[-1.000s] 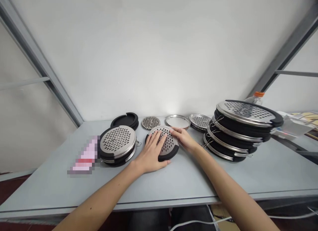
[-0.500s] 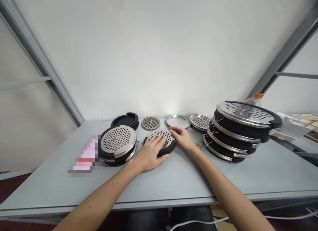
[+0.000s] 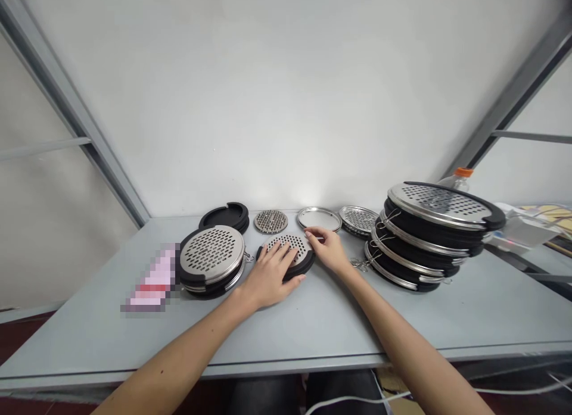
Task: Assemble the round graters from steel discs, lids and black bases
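A round metal disc (image 3: 286,245) with rows of holes sits in a black rim in the middle of the table. My left hand (image 3: 274,275) lies flat over its left and near side, fingers spread on the metal. At its right edge is my right hand (image 3: 328,248), thumb and fingertips pressed together at the rim; the exact contact is partly hidden. Left of my hands, a slotted disc (image 3: 213,252) with a black rim tops a short stack. Behind are black round trays (image 3: 226,215), a studded metal disc (image 3: 270,221) and plain metal rings (image 3: 319,218).
A tall, leaning stack of black-rimmed slotted discs (image 3: 440,208) with wire hooks stands at the right. More perforated discs (image 3: 358,218) lie behind it. A blurred pink item (image 3: 154,281) is at the left. An orange-capped bottle (image 3: 463,174) and white box (image 3: 518,229) are far right.
The camera view has shifted very slightly. Both hands stay at the disc, and the right hand's fingers have barely moved at its rim.
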`<action>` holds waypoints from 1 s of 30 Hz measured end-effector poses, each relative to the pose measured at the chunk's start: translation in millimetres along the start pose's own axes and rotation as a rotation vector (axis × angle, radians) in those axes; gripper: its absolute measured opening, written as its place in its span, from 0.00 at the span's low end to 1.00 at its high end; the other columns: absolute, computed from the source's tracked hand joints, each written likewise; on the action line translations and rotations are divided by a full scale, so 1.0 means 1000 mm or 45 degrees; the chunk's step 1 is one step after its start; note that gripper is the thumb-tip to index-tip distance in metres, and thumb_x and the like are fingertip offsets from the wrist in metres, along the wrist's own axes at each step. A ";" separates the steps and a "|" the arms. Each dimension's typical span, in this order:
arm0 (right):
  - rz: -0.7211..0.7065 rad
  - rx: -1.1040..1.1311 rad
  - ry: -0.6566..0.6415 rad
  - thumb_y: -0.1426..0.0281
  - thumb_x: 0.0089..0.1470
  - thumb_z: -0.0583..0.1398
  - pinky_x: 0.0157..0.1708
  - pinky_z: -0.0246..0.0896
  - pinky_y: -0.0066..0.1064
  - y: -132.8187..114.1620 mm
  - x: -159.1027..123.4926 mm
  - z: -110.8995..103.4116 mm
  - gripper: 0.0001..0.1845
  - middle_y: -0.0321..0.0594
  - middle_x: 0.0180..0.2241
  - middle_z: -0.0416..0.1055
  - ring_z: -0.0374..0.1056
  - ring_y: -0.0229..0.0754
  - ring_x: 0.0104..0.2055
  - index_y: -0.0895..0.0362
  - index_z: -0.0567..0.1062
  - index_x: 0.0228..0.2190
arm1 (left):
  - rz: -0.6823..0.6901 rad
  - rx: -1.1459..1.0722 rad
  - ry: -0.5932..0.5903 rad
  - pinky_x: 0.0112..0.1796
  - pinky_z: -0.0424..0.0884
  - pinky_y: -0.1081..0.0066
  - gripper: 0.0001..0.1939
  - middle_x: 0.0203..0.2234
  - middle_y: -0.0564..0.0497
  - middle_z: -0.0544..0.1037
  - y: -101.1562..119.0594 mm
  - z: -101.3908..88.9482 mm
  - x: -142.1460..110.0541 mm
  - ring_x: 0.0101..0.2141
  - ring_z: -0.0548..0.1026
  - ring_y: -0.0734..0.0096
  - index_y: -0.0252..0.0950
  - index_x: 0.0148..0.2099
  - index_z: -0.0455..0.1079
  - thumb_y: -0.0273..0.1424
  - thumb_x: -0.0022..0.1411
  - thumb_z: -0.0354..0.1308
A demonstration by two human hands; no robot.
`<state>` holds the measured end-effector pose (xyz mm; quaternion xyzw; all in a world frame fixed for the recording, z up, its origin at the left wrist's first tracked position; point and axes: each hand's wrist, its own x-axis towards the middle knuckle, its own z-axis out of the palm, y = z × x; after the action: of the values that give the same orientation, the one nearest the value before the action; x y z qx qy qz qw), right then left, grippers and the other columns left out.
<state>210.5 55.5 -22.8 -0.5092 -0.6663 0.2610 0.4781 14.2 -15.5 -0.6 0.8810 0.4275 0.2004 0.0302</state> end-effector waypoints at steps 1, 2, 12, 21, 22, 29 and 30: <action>-0.008 0.007 0.024 0.62 0.54 0.56 0.41 0.67 0.38 -0.001 0.000 -0.001 0.17 0.48 0.39 0.77 0.72 0.47 0.40 0.60 0.77 0.38 | -0.011 -0.033 0.036 0.58 0.53 0.44 0.29 0.60 0.39 0.62 -0.001 0.001 0.000 0.61 0.57 0.47 0.34 0.63 0.57 0.43 0.65 0.50; -0.017 0.019 0.041 0.63 0.54 0.56 0.42 0.66 0.38 -0.001 0.000 -0.002 0.17 0.48 0.39 0.77 0.72 0.47 0.40 0.60 0.77 0.38 | -0.021 -0.080 0.083 0.58 0.54 0.46 0.28 0.60 0.40 0.62 -0.002 0.002 0.001 0.61 0.58 0.48 0.33 0.63 0.57 0.42 0.65 0.49; -0.028 0.103 -0.208 0.74 0.49 0.55 0.44 0.66 0.38 0.006 0.001 0.003 0.22 0.47 0.49 0.71 0.70 0.45 0.45 0.58 0.71 0.48 | -0.179 -0.721 0.609 0.49 0.67 0.65 0.20 0.47 0.45 0.75 -0.004 -0.006 0.005 0.48 0.72 0.62 0.34 0.56 0.64 0.38 0.70 0.43; -0.112 0.135 -0.348 0.62 0.53 0.59 0.32 0.64 0.31 -0.003 -0.002 0.002 0.23 0.38 0.28 0.72 0.67 0.40 0.30 0.61 0.73 0.48 | -0.567 -1.100 0.857 0.28 0.65 0.74 0.25 0.20 0.54 0.65 -0.007 -0.006 0.011 0.25 0.67 0.71 0.35 0.29 0.66 0.49 0.67 0.43; -0.108 0.134 -0.349 0.61 0.52 0.59 0.31 0.63 0.31 -0.003 -0.001 0.002 0.23 0.36 0.26 0.71 0.66 0.39 0.28 0.61 0.73 0.47 | -0.593 -1.143 0.846 0.29 0.66 0.73 0.26 0.20 0.53 0.67 -0.008 -0.007 0.012 0.26 0.68 0.71 0.34 0.29 0.67 0.49 0.67 0.43; -0.081 0.158 -0.340 0.61 0.51 0.60 0.31 0.63 0.31 -0.003 -0.001 0.001 0.24 0.38 0.28 0.73 0.67 0.40 0.29 0.62 0.73 0.47 | -0.458 -1.054 0.711 0.36 0.71 0.71 0.18 0.30 0.50 0.76 -0.004 -0.014 0.010 0.35 0.74 0.66 0.33 0.41 0.71 0.43 0.66 0.49; -0.084 0.157 -0.329 0.62 0.52 0.60 0.32 0.64 0.31 -0.002 -0.001 0.001 0.24 0.40 0.30 0.74 0.68 0.41 0.31 0.61 0.73 0.48 | -0.434 -0.996 0.712 0.38 0.71 0.71 0.17 0.33 0.49 0.77 -0.003 -0.014 0.009 0.37 0.75 0.66 0.34 0.42 0.71 0.42 0.66 0.50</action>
<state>208.4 53.6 -21.8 -0.4189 -0.7214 0.3491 0.4269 12.3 -8.4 14.3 0.6342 0.4499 0.5657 0.2746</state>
